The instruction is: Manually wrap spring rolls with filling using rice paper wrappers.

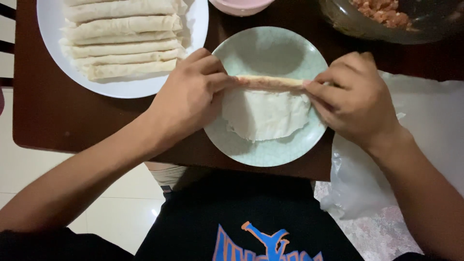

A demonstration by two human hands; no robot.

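Our left hand (pixel 191 94) and right hand (pixel 353 96) pinch the half-rolled wrapper (pixel 268 104), fingers gripping opposite ends; its long axis runs left-right between them

A large white plate (pixel 53 29) at the upper left holds a stack of finished pale rolls (pixel 123 38). A pink bowl (pixel 240 6) sits at the top edge, a dark bowl (pixel 338 24) of minced filling (pixel 382 12) beside it, all on the brown tabletop (pixel 63 116). A clear plastic sheet (pixel 357 183) lies right.
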